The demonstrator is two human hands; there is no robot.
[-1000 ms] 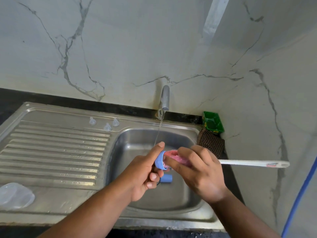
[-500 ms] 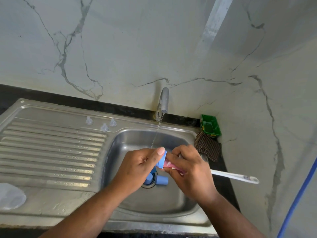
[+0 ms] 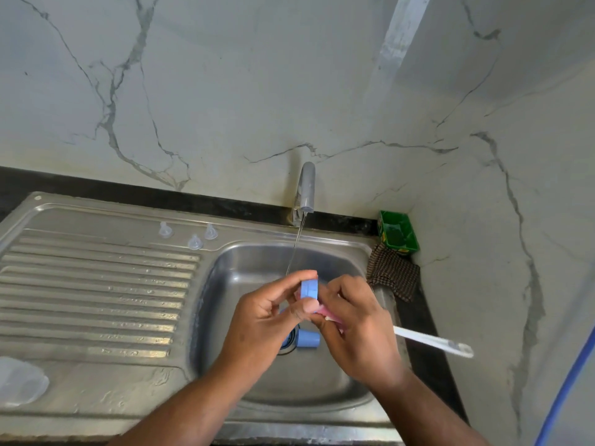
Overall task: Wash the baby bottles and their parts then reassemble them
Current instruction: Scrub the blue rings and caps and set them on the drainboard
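While water falls into the sink, your left grip pinches the blue ring above it; your right grip curls round the pink brush; blue cap lies at the drain.

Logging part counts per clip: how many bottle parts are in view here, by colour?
Clear: 4, three teats on the ledge, one domed piece on the drainboard.
Blue: 3, ring in the left hand, cap and a part-hidden piece in the basin.
Total: 7.
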